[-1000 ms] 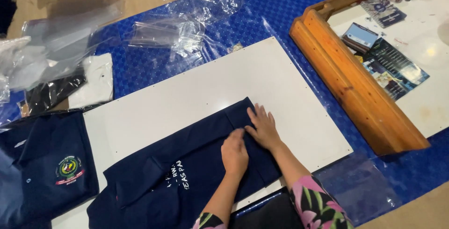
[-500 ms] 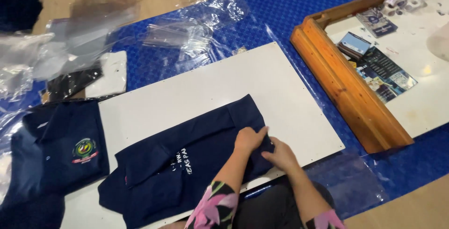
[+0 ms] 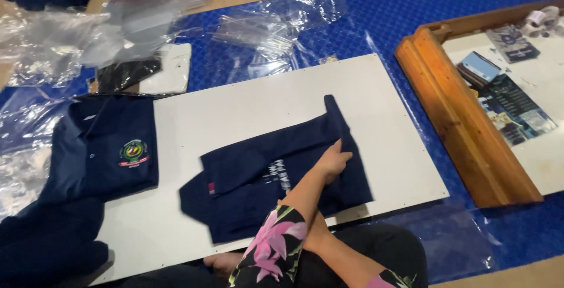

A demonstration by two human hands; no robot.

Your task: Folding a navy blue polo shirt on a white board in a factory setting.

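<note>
In the head view, a navy shirt (image 3: pixel 276 173) lay partly folded on a white board (image 3: pixel 247 111), which rested on a blue patterned mat (image 3: pixel 411 6) spread over the floor. One sleeve or side panel of the shirt was turned up and stood in a narrow ridge toward the far right of the garment.

One hand (image 3: pixel 335 161) reached from the near edge across the shirt, its fingers (image 3: pixel 345 156) curled loosely and pressed against the fold of cloth near the shirt's right side; the thumb side was hidden, so a firm pinch could not be confirmed. Its forearm came out of a black sleeve with pink flowers (image 3: pixel 273 250). The arms crossed in the frame, and it could not be told whether this was the left or right hand. The other hand was hidden under that forearm, only its arm showing at the near edge.

To the left, a second navy shirt with a round crest (image 3: pixel 111 153) lay half on the board. Clear plastic bags (image 3: pixel 264 29) were scattered at the far side. A wooden frame (image 3: pixel 458 117) lay to the right, with printed cards (image 3: pixel 511 106) beside it.
</note>
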